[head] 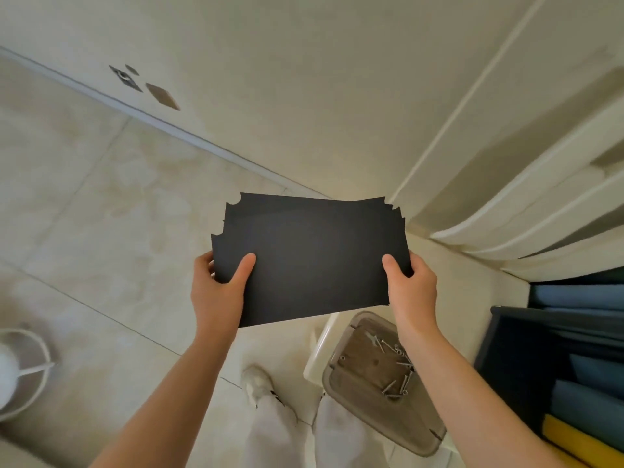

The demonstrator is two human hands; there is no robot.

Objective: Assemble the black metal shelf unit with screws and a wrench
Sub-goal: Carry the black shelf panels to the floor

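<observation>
Step in hand, as judged: sort the stacked panels (310, 255) before fitting. Keep the stack level, support both short ends, and draw off one panel at a time. The fanned upper corners suggest thin sheets that could slip.

The panels are held in the air, above and left of the tray (327, 378), which holds the screws (400, 369). The left hand (219, 292) grips the end farther from the tray and the right hand (412, 285) grips the nearer end. Both thumbs press on the top face. The other fingers curl beneath, mostly hidden. No wrench is in view.
</observation>
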